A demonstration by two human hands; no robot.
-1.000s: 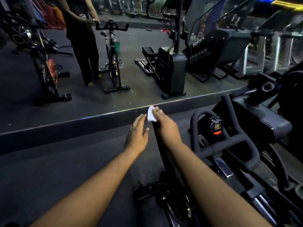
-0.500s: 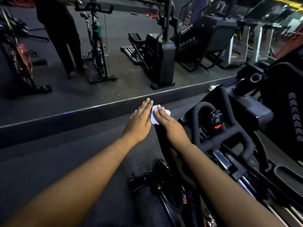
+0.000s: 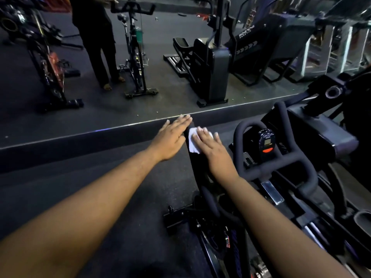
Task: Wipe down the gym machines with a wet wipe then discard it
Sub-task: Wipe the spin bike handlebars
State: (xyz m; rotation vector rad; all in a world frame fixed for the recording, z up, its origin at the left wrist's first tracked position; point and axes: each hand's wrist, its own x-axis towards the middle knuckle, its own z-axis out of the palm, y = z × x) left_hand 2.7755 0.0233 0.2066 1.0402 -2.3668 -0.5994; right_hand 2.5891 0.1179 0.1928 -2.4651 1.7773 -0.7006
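Observation:
A white wet wipe (image 3: 192, 140) lies flat on the narrow black top of an exercise bike (image 3: 197, 163) in front of me. My right hand (image 3: 212, 149) presses down on the wipe with straight, spread fingers. My left hand (image 3: 172, 137) is flat and open just left of the wipe, its fingertips at the bike part's far end. The bike's black handlebars (image 3: 277, 169) with a small console (image 3: 266, 140) sit to the right of my right arm.
A raised floor step (image 3: 100, 135) runs across ahead. Beyond it a person in dark clothes (image 3: 96, 43) stands next to a spin bike (image 3: 136, 55). Another bike (image 3: 50, 63) is at far left, a stepper machine (image 3: 212, 63) in the middle, larger machines at right.
My right hand went from pinching the wipe at the bike part's far tip to pressing it flat, sliding it back toward me. My left hand stayed flat alongside. The view tilted down.

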